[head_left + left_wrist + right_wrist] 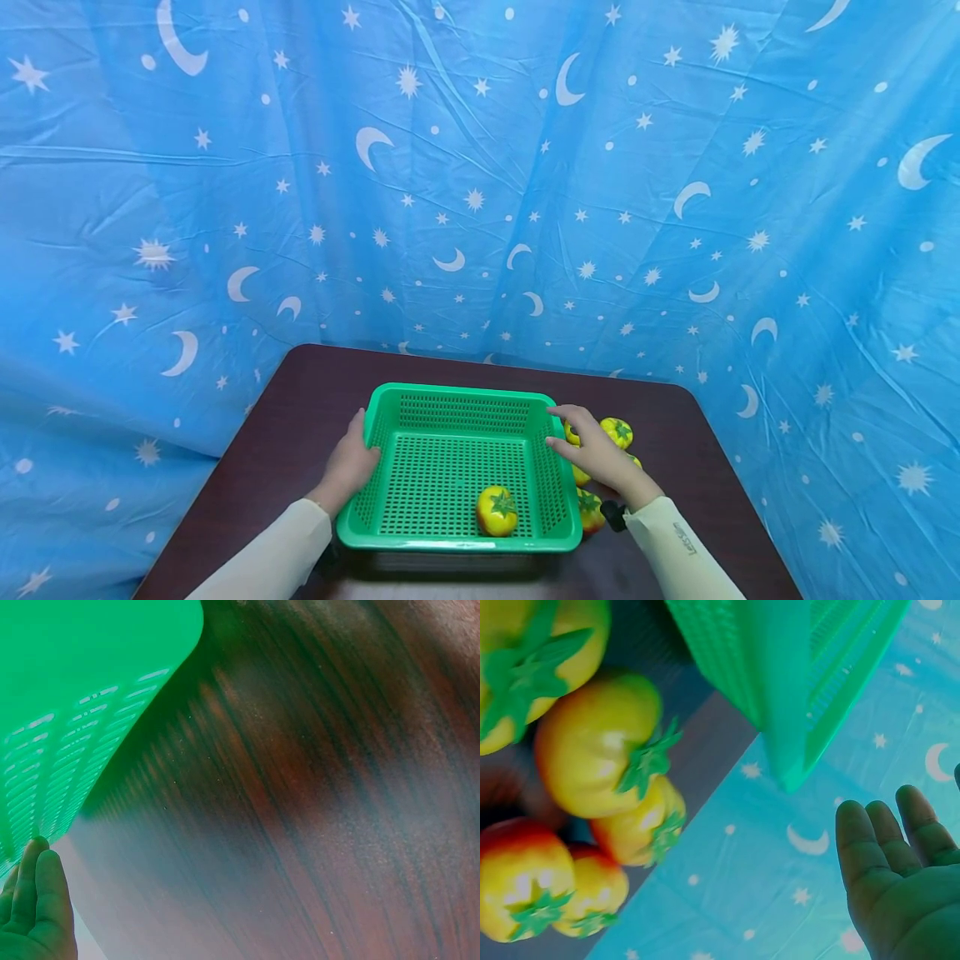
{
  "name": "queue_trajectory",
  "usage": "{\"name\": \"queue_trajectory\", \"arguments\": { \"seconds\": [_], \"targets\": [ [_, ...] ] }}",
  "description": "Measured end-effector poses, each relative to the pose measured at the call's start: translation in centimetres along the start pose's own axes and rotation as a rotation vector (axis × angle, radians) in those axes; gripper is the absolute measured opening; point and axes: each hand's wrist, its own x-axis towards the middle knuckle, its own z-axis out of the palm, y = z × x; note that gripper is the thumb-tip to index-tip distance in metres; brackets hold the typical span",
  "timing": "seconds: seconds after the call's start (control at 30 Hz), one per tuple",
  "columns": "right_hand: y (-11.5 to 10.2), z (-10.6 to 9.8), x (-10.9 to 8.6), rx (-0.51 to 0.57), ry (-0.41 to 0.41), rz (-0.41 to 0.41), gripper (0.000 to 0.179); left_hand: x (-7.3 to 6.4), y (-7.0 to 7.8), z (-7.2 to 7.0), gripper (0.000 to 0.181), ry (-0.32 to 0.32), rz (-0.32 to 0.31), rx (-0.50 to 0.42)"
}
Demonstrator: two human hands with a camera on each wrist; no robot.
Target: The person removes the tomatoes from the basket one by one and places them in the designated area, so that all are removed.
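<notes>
A green plastic basket with slotted walls stands over the table, and one yellow-red tomato lies inside near its front wall. My left hand holds the basket's left side, its thumb over the rim and its fingers along the outer wall. Those fingers look fairly straight in the left wrist view. Above the right rim is my right hand, fingers spread and holding nothing. The right wrist view has its fingers apart from the basket. Several more tomatoes sit beside the basket's right side, partly hidden by the right hand.
Beneath everything is a dark brown table with rounded far corners. A blue curtain with white moons and stars hangs behind it and along the sides. A dark band is on the right wrist.
</notes>
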Motion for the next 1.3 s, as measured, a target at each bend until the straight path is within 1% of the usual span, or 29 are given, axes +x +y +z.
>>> {"name": "queue_trajectory", "arguments": {
  "seconds": [0.13, 0.2, 0.33, 0.63, 0.87, 1.0, 1.1, 1.2, 1.3],
  "targets": [
    [-0.7, 0.5, 1.1, -0.045, -0.035, -0.036, 0.058, 0.1, 0.0, 0.0, 0.075, 0.004, 0.003, 0.005],
    [-1.1, 0.8, 1.7, -0.052, -0.059, -0.059, 0.058, 0.1, 0.0, 0.0, 0.075, 0.005, 0.006, 0.006],
    [-1.5, 1.5, 2.5, -0.048, -0.099, -0.077, 0.055, 0.0, 0.0, 0.0, 0.075, 0.006, 0.005, 0.006],
    [-2.0, 2.3, 3.1, -0.036, -0.146, -0.082, 0.056, 0.0, 0.1, 0.0, 0.075, 0.008, 0.004, 0.009],
    [-2.2, 3.3, 3.7, -0.07, -0.196, -0.116, 0.055, 0.1, 0.1, -0.1, 0.075, 0.006, 0.011, 0.011],
    [-2.4, 4.1, 4.1, -0.121, -0.265, -0.149, 0.055, 0.1, 0.1, 0.0, 0.075, 0.008, 0.01, 0.011],
    [-2.7, 4.8, 4.2, -0.186, -0.317, -0.163, 0.055, 0.1, 0.1, 0.0, 0.076, 0.006, 0.004, 0.008],
    [-3.1, 5.3, 4.3, -0.237, -0.345, -0.172, 0.055, 0.1, 0.0, 0.1, 0.076, 0.004, -0.002, 0.004],
    [-3.5, 5.7, 4.5, -0.283, -0.354, -0.186, 0.054, 0.1, 0.0, 0.1, 0.075, 0.004, -0.006, 0.003]
  ]
}}
